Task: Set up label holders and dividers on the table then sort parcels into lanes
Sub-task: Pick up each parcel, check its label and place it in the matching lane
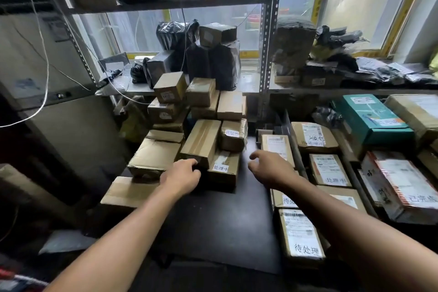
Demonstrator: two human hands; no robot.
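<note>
A pile of brown cardboard parcels [201, 123] stands on the dark table [213, 220] at the back left. My left hand [181, 175] reaches to the front of the pile, fingers curled against the near end of a long taped box [201, 141]; whether it grips the box is unclear. Beside it sits a box with a white handwritten label [224, 169]. My right hand [267, 167] hovers open over the table, just right of the pile and holding nothing. On the right, labelled parcels [301, 237] lie in rows separated by a dark divider [296, 152].
Metal shelving [266, 54] behind the table carries black bags and more boxes. A teal box [372, 118] and a red-edged parcel [403, 187] lie at the far right. A grey cabinet [47, 78] with hanging cables stands at the left.
</note>
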